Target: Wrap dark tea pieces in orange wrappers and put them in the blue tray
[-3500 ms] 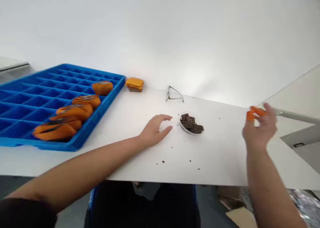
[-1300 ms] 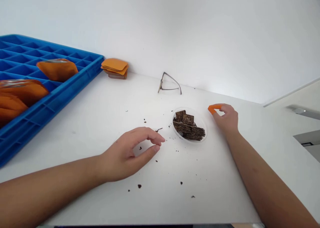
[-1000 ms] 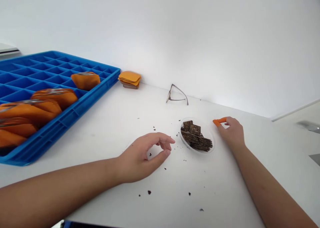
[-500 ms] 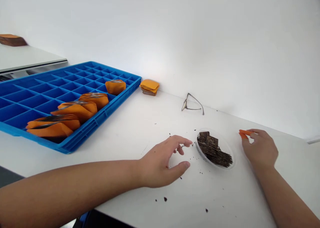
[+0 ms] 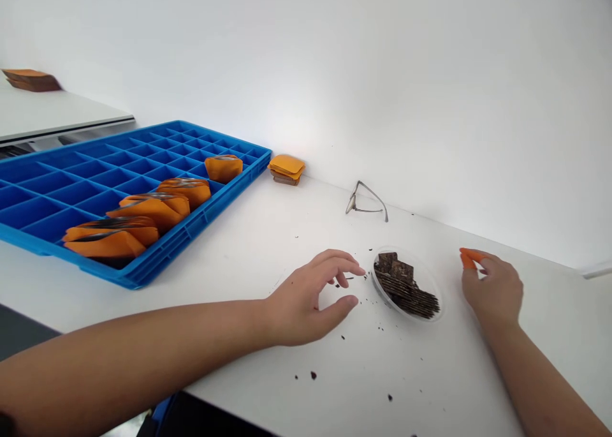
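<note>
My left hand (image 5: 313, 300) hovers over the white table with its fingers apart and curved, holding nothing. Just right of its fingertips stands a round clear plastic dish (image 5: 442, 306). Inside lie thin dark brown pressed squares (image 5: 406, 293), mostly stacked in a leaning row, with a couple lying on top. To the right of the dish is my right hand (image 5: 495, 290). Orange finger cots (image 5: 471, 258) cover its thumb and index tips, which are pinched together; no object shows between them.
A blue compartment tray (image 5: 201, 215) at left holds several bundles of orange packets (image 5: 105, 242) along its near side. By the wall sit a stack of orange packets (image 5: 287, 166) and eyeglasses (image 5: 368, 207). Dark crumbs (image 5: 313, 375) dot the table. Another orange stack (image 5: 33, 80) lies far left.
The thumb and index fingertips of my right hand have come together. My left hand stays almost in place. The whole view has shifted slightly.
</note>
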`<move>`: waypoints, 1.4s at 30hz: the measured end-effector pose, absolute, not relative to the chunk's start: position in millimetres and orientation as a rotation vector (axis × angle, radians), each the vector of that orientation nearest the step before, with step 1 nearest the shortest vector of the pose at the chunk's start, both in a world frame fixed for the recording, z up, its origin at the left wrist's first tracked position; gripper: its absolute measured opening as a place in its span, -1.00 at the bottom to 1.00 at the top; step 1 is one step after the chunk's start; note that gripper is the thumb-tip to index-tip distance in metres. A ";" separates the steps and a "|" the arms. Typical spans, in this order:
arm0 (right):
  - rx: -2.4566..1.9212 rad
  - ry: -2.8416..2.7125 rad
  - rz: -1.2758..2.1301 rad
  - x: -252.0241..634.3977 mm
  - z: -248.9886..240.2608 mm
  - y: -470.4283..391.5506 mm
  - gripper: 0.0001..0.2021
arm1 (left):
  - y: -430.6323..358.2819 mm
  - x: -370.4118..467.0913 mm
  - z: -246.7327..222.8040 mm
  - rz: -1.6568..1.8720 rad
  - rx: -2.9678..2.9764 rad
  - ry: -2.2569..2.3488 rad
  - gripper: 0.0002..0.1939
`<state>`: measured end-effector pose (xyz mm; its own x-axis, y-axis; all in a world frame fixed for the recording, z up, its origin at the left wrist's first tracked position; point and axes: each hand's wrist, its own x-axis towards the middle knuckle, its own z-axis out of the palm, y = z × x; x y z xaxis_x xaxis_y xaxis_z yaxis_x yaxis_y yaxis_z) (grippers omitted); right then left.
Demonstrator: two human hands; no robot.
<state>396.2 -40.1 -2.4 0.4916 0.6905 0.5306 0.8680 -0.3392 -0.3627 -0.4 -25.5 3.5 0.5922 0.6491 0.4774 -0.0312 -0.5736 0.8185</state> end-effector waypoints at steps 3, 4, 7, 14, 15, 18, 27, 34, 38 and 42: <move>-2.118 -1.267 -0.352 396.9 -1.8 -39.9 -0.73 | -27.5 -1.7 5.2 0.997 1.971 0.506 -0.64; -2.117 -1.273 -0.344 396.4 -1.6 -39.8 -0.74 | -28.1 -2.1 5.7 0.990 1.973 0.511 -0.64; -2.124 -1.293 -0.334 393.2 -1.2 -38.8 -0.79 | -29.2 -2.9 6.5 0.973 1.983 0.507 -0.65; -2.159 -1.289 -0.303 392.1 -3.4 -36.1 -0.75 | -28.4 -2.7 4.9 0.967 1.990 0.459 -0.65; -2.165 -1.271 -0.297 393.4 -4.1 -35.9 -0.71 | -28.3 -2.8 4.9 0.968 1.994 0.455 -0.65; -2.190 -1.232 -0.253 397.2 -5.3 -35.6 -0.64 | -28.3 -3.3 5.8 0.951 2.007 0.451 -0.67; -2.290 -1.099 -0.150 397.3 0.4 -39.7 -0.54 | -30.0 -2.9 10.8 0.952 2.054 0.401 -0.72; -2.333 -0.981 -0.076 395.1 2.5 -40.0 -0.54 | -33.7 -8.0 15.7 0.934 2.042 0.275 -0.71; -2.328 -1.031 -0.054 390.2 3.4 -39.2 -0.60 | -32.2 -9.9 17.4 0.931 2.047 0.229 -0.65; -2.316 -1.006 -0.053 385.9 3.9 -42.0 -0.62 | -32.3 -10.3 16.0 0.910 2.072 0.231 -0.63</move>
